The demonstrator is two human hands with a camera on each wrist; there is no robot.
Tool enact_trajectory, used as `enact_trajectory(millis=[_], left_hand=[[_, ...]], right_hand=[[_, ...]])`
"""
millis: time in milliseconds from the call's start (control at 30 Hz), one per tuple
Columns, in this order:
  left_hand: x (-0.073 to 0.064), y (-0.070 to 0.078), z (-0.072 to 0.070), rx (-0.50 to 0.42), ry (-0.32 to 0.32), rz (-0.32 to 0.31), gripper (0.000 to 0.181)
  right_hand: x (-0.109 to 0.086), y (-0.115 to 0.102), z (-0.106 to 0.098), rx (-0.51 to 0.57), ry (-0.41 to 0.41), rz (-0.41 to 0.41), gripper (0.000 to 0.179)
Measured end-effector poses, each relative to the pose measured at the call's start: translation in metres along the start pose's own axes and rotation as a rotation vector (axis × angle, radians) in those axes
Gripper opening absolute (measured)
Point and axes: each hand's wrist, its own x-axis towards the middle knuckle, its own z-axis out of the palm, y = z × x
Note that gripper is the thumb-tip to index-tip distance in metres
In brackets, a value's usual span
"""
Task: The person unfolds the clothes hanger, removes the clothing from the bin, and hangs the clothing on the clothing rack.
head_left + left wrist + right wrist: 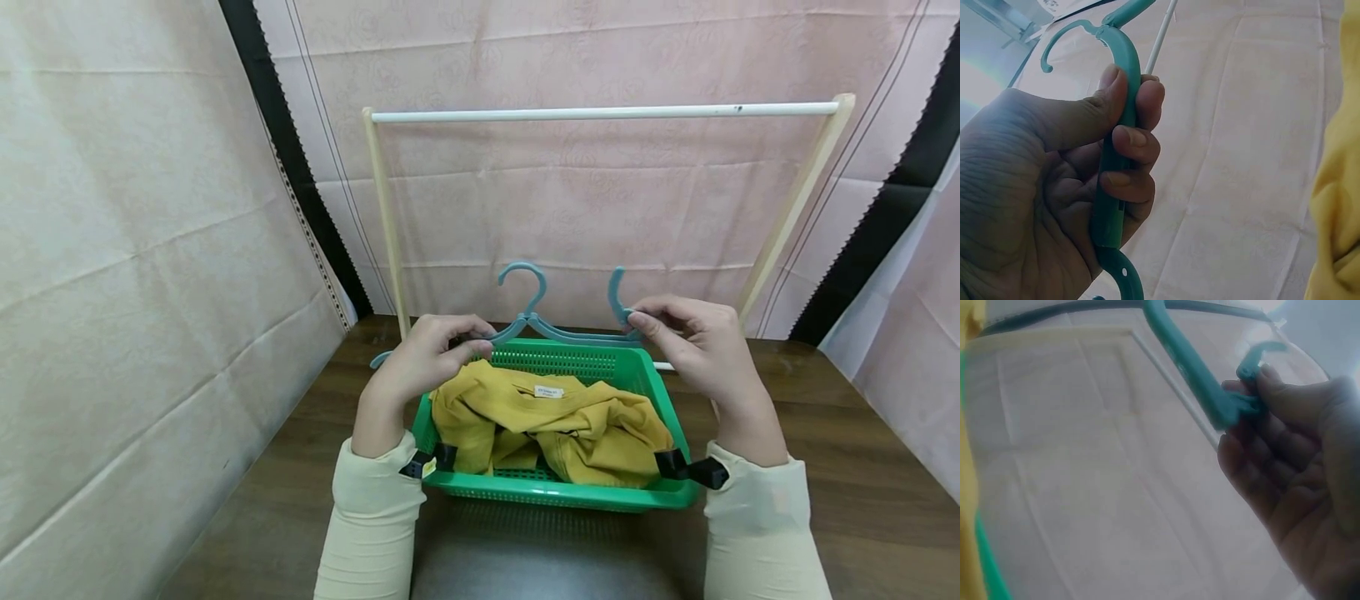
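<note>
A blue-green plastic hanger (581, 337) (1126, 56) (1186, 365) is held level above the far part of a green basket, its hook pointing up. My left hand (427, 354) (1029, 144) grips the hanger's left arm, thumb on one side and curled fingers round the other. At the opposite end my right hand (701, 346) (1310, 462) pinches the base of a curved end piece (615, 292) (1251, 361), which stands upward from the arm. Below both hands, a crumpled yellow garment (555, 417) with a white label lies in the green basket (562, 493).
Behind the basket stands a clothes rack with a white top bar (600, 112) and cream side posts (386, 217). The basket sits on a dark wooden table (262, 517). Pale fabric curtains (150, 250) hang around the back and sides.
</note>
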Motion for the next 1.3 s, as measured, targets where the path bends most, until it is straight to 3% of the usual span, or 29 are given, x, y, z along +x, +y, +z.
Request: enact_trajectory(millis=[200, 433, 600, 733, 900, 1067, 1300], left_hand=[[-0.002, -0.002, -0.003, -0.031, 0.030, 0.007, 0.011], [-0.002, -0.003, -0.004, -0.019, 0.031, -0.013, 0.011], [-0.002, -0.005, -0.004, 0.025, 0.037, -0.055, 0.011], [0.000, -0.006, -0.001, 0.096, 0.028, -0.091, 0.011], [0.007, -0.001, 0.009, 0.208, -0.058, -0.076, 0.015], [0.012, 0.003, 0.017, 0.170, -0.123, -0.069, 0.014], [0.011, 0.003, 0.017, 0.162, -0.115, -0.065, 0.015]], right_hand=[[0.001, -0.008, -0.004, -0.008, 0.006, 0.009, 0.018], [-0.003, 0.008, -0.008, -0.073, -0.022, 0.051, 0.019], [-0.004, 0.010, -0.011, -0.093, 0.008, 0.043, 0.017], [-0.003, 0.005, -0.008, 0.019, -0.010, 0.006, 0.021], [0.001, -0.009, 0.004, 0.185, -0.136, -0.024, 0.030], [0.004, -0.015, 0.014, 0.078, -0.212, -0.005, 0.029], [0.004, -0.012, 0.016, -0.074, -0.223, 0.016, 0.023]])
